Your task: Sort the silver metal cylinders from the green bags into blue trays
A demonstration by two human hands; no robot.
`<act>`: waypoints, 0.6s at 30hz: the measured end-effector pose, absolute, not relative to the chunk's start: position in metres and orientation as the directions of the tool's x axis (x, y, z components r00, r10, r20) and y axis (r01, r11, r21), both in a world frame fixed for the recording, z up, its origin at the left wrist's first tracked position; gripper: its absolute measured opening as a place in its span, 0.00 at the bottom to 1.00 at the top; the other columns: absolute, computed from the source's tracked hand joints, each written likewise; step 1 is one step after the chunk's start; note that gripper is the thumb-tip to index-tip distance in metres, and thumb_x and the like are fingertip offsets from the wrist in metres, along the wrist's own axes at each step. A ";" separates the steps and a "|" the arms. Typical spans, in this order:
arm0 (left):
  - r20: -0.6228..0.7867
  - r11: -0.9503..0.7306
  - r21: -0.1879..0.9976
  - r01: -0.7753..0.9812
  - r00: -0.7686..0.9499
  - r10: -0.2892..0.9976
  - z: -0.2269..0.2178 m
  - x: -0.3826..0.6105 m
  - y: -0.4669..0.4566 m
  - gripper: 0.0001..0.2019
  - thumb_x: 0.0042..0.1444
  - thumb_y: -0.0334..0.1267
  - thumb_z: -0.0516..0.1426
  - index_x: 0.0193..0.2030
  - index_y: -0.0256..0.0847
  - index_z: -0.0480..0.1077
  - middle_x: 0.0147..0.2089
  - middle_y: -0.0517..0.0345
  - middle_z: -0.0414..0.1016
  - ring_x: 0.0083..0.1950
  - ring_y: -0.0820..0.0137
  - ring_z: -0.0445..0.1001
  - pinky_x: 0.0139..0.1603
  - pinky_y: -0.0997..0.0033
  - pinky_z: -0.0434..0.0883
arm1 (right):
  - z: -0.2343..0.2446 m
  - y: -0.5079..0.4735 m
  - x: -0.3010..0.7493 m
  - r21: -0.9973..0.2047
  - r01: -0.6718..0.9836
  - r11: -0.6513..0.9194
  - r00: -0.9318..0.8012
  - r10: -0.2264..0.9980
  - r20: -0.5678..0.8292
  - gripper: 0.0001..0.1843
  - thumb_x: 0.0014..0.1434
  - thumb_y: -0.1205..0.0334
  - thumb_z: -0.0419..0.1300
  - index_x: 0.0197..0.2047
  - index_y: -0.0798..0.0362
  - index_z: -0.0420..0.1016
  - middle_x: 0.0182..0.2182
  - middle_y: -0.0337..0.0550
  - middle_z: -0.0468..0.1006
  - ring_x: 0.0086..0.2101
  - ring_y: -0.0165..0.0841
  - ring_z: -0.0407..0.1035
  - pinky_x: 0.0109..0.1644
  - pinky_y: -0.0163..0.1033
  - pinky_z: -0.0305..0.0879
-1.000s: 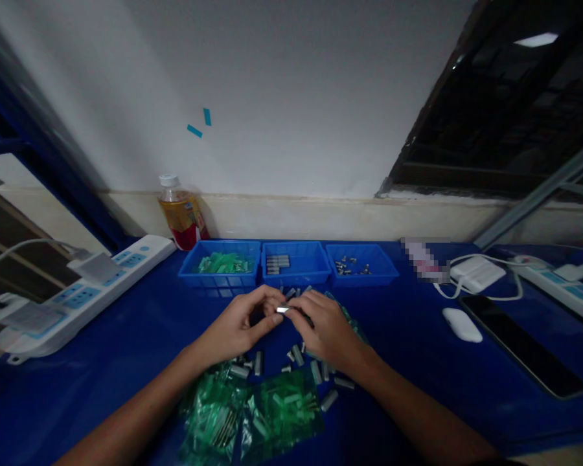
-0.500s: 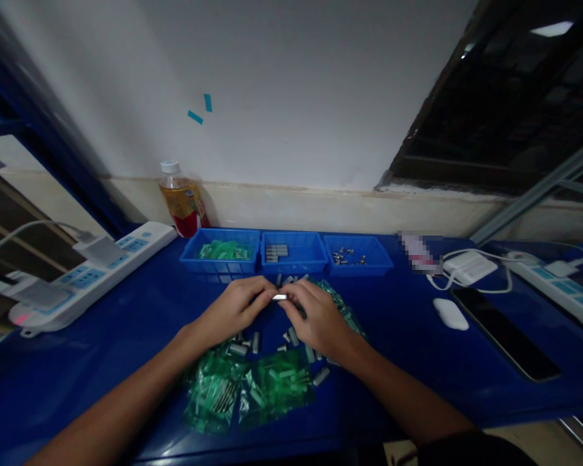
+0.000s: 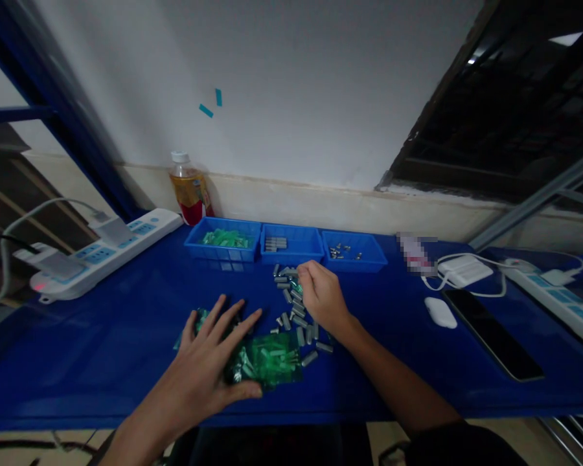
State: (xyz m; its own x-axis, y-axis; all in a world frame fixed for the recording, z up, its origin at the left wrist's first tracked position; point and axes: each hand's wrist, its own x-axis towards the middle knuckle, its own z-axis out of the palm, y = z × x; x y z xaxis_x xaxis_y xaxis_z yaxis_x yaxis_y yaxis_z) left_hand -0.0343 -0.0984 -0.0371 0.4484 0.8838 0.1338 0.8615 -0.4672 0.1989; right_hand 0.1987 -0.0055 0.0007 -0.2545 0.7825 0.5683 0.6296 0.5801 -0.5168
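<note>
My left hand [image 3: 199,362] lies spread, fingers apart, over the green plastic bags at the front left of the blue table. One green bag [image 3: 274,359] with small pale pieces in it shows beside the thumb. Above the loose metal cylinders [image 3: 298,320], my right hand [image 3: 323,294] is closed, its fingers curled under. What it holds, if anything, is hidden. A bit of green plastic [image 3: 295,285] shows among the cylinders, close to the right fingers. Several small screws [image 3: 278,321] lie between the two hands.
Three blue bins stand along the wall: one with green packets [image 3: 227,238], one with metal cylinders [image 3: 275,243], one with small screws [image 3: 339,251]. Left are a drink bottle [image 3: 189,194] and a power strip [image 3: 111,252]. Right lie a phone [image 3: 493,333] and a white case [image 3: 440,312].
My hands have parted from the small metal piece they held together. The left has moved down and left onto the bags and opened. The right has moved slightly right and curled closed.
</note>
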 end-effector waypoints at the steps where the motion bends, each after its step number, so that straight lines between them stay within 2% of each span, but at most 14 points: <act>1: 0.129 -0.472 0.206 0.857 0.455 0.881 -0.037 -0.027 -0.092 0.42 0.47 0.68 0.53 0.68 0.56 0.49 0.69 0.48 0.52 0.68 0.41 0.45 0.59 0.27 0.45 | 0.000 -0.006 0.198 -0.518 0.626 0.583 -0.261 0.782 0.566 0.16 0.66 0.62 0.44 0.30 0.53 0.67 0.25 0.41 0.71 0.29 0.31 0.67 0.35 0.35 0.58; 5: 0.111 -0.483 0.249 0.840 0.470 0.875 -0.030 -0.010 -0.068 0.38 0.49 0.66 0.52 0.65 0.54 0.56 0.66 0.48 0.58 0.68 0.45 0.49 0.61 0.29 0.42 | -0.001 -0.007 0.195 -0.513 0.624 0.589 -0.287 0.784 0.551 0.15 0.66 0.62 0.44 0.31 0.53 0.67 0.27 0.42 0.72 0.30 0.31 0.68 0.37 0.34 0.59; 9: 0.011 -0.511 0.339 0.790 0.539 0.842 -0.015 -0.010 -0.051 0.40 0.50 0.65 0.53 0.67 0.52 0.50 0.68 0.46 0.51 0.69 0.44 0.43 0.60 0.27 0.40 | -0.004 -0.005 0.194 -0.503 0.643 0.577 -0.297 0.794 0.530 0.17 0.66 0.61 0.44 0.29 0.53 0.66 0.26 0.42 0.72 0.30 0.31 0.68 0.36 0.34 0.58; 11: 0.030 -0.466 0.402 0.788 0.497 0.867 -0.003 -0.008 -0.039 0.37 0.54 0.63 0.51 0.66 0.47 0.51 0.68 0.43 0.50 0.69 0.44 0.43 0.60 0.28 0.44 | -0.006 -0.004 0.194 -0.499 0.657 0.565 -0.285 0.799 0.529 0.18 0.66 0.61 0.44 0.27 0.52 0.65 0.24 0.41 0.71 0.28 0.31 0.67 0.34 0.34 0.57; 12: 0.095 -0.441 0.430 0.787 0.447 0.890 0.003 -0.006 -0.032 0.34 0.56 0.60 0.50 0.65 0.44 0.54 0.67 0.42 0.52 0.68 0.45 0.45 0.60 0.31 0.47 | -0.007 -0.003 0.194 -0.502 0.661 0.558 -0.274 0.802 0.530 0.18 0.66 0.60 0.44 0.26 0.52 0.64 0.23 0.40 0.70 0.27 0.31 0.66 0.33 0.34 0.56; 14: 0.272 -0.475 0.489 0.732 0.390 0.880 0.014 0.002 -0.017 0.28 0.59 0.55 0.51 0.60 0.39 0.59 0.61 0.42 0.61 0.64 0.51 0.56 0.61 0.41 0.56 | -0.008 -0.003 0.193 -0.531 0.653 0.540 -0.245 0.814 0.527 0.18 0.66 0.60 0.44 0.25 0.52 0.62 0.22 0.40 0.70 0.26 0.30 0.65 0.32 0.34 0.55; 16: 0.365 -0.585 0.528 0.616 0.458 0.811 0.022 0.012 -0.005 0.21 0.59 0.48 0.54 0.55 0.39 0.63 0.53 0.47 0.68 0.56 0.59 0.66 0.57 0.54 0.64 | -0.008 -0.002 0.192 -0.588 0.622 0.517 -0.212 0.834 0.510 0.19 0.66 0.59 0.44 0.25 0.52 0.62 0.22 0.40 0.70 0.25 0.30 0.65 0.32 0.33 0.55; 18: 0.397 -0.662 0.533 0.527 0.535 0.746 0.025 0.022 0.004 0.14 0.59 0.41 0.55 0.50 0.39 0.66 0.48 0.51 0.72 0.49 0.64 0.71 0.52 0.61 0.68 | -0.007 -0.002 0.192 -0.653 0.583 0.483 -0.183 0.862 0.474 0.19 0.66 0.58 0.43 0.25 0.52 0.62 0.21 0.40 0.70 0.25 0.30 0.66 0.30 0.33 0.56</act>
